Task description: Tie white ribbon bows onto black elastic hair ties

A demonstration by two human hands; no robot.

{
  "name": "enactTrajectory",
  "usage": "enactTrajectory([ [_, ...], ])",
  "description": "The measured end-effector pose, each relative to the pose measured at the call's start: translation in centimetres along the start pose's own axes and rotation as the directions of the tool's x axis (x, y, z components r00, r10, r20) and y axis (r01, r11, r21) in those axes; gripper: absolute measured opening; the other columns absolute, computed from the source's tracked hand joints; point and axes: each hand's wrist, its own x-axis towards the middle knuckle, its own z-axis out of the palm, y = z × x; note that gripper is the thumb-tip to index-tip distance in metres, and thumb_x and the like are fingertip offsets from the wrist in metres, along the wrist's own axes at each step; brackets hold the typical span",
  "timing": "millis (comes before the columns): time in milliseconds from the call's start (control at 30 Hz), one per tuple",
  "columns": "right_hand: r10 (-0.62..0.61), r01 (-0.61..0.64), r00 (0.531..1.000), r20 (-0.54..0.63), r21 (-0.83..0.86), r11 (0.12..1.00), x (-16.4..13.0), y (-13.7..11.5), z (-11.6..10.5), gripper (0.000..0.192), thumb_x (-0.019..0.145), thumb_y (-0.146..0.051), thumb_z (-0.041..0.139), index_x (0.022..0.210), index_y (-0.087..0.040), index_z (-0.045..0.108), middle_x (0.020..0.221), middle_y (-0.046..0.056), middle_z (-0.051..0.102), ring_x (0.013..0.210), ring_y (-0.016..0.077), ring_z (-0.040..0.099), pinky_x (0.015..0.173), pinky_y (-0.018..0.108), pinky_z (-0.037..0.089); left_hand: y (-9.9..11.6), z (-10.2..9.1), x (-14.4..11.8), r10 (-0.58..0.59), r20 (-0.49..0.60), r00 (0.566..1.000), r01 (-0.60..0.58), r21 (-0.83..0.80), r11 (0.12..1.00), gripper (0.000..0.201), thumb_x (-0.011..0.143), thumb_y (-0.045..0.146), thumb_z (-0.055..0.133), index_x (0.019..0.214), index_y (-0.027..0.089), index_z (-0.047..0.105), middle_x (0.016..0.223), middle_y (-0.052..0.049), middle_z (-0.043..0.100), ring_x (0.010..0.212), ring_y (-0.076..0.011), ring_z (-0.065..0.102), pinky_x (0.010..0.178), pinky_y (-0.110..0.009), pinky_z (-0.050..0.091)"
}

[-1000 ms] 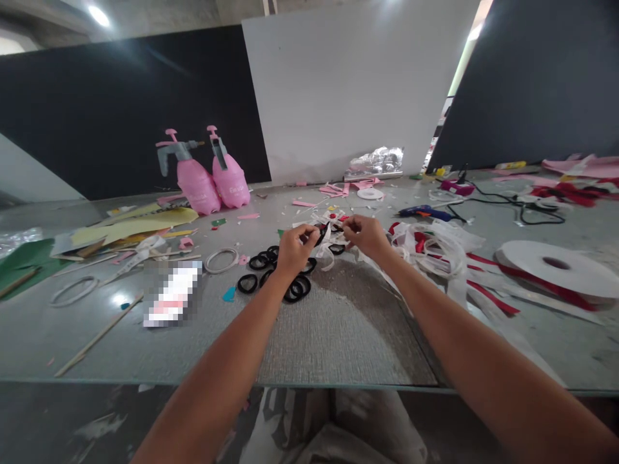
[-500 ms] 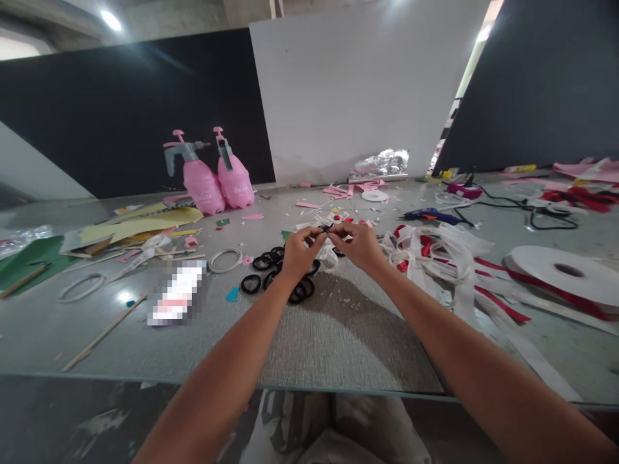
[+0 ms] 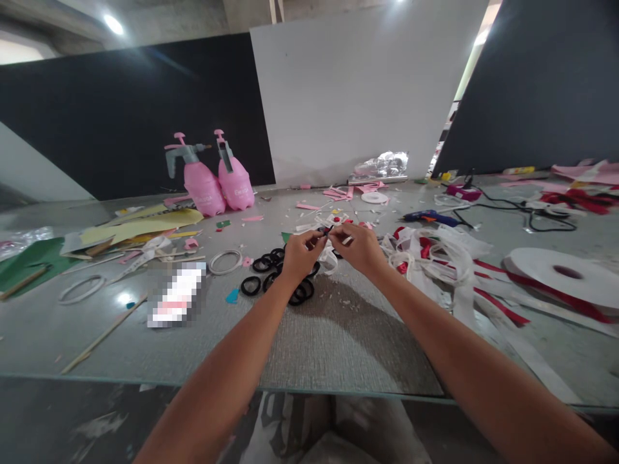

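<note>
The left grip and right grip had drawn in from their wider gap a second earlier and almost met, both pinching a small black piece between their fingertips; that suggested close two-handed work on it. The piece was dark and slim, mostly hidden by fingers, its full form impossible to tell. Just under the grips curled a white ribbon; black rings lay on the desk beside the left grip, and a blue glue gun rested beyond the right one.
</note>
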Motion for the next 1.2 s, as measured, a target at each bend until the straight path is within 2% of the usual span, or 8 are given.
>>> enactTrajectory([
  [233,-0.043,0.043,0.999,0.001,-0.073,0.996,0.1,0.3,-0.1,0.018,0.081,-0.021,0.054,0.087,-0.018,0.071,0.080,0.005,0.070,0.067,0.0151,0.063,0.066,0.025,0.046,0.0,0.0,0.0,0.035,0.009,0.999,-0.036,0.080,0.996,0.024,0.085,0.038,0.060,0.086,0.019,0.074,0.068,-0.001,0.069,0.060,-0.0129,0.057,0.068,-0.027,0.045],
  [400,-0.071,0.078,0.996,0.048,-0.164,0.983,0.2,0.3,-0.4,0.017,0.081,-0.020,0.054,0.083,-0.019,0.071,0.080,0.006,0.071,0.068,0.0169,0.062,0.067,0.027,0.044,0.4,-0.1,-0.2,0.066,0.022,0.998,-0.068,0.154,0.986,0.023,0.087,0.037,0.059,0.087,0.021,0.074,0.067,0.000,0.070,0.060,-0.0132,0.058,0.081,-0.033,0.042],
  [633,-0.052,0.078,0.992,0.112,-0.245,0.966,0.4,0.6,0.1,0.017,0.081,-0.019,0.052,0.081,-0.019,0.069,0.078,0.007,0.070,0.070,0.0187,0.062,0.068,0.028,0.042,0.7,-0.1,-0.3,0.041,0.046,0.998,-0.049,0.196,0.979,0.023,0.088,0.036,0.058,0.085,0.020,0.074,0.066,0.000,0.070,0.060,-0.0137,0.057,0.080,-0.033,0.040],
  [833,-0.039,0.043,0.998,0.040,-0.119,0.992,0.4,0.9,0.1,0.012,0.073,-0.017,0.054,0.078,-0.017,0.065,0.074,0.004,0.067,0.066,0.0152,0.060,0.065,0.024,0.042,1.0,0.1,-0.3,0.057,0.052,0.997,-0.064,0.152,0.986,0.022,0.088,0.034,0.058,0.083,0.020,0.074,0.063,0.001,0.068,0.060,-0.0134,0.058,0.079,-0.032,0.039],
  [933,-0.016,0.019,0.999,0.039,-0.073,0.997,0.4,1.0,-0.2,0.009,0.071,-0.018,0.055,0.075,-0.017,0.064,0.069,0.002,0.065,0.063,0.0136,0.059,0.062,0.023,0.041,0.7,0.1,-0.2,0.063,0.042,0.997,-0.069,0.141,0.988,0.020,0.087,0.033,0.059,0.084,0.020,0.073,0.066,0.001,0.069,0.062,-0.0131,0.057,0.077,-0.030,0.040],
  [1200,0.048,-0.049,0.999,0.026,0.032,0.998,0.7,1.8,0.1,0.010,0.068,-0.022,0.053,0.072,-0.016,0.061,0.064,0.001,0.061,0.058,0.0117,0.053,0.059,0.023,0.041,0.6,-0.5,0.4,0.097,0.118,0.988,-0.108,0.094,0.990,0.021,0.087,0.031,0.056,0.079,0.018,0.070,0.065,0.001,0.065,0.063,-0.0121,0.057,0.071,-0.026,0.040],
])
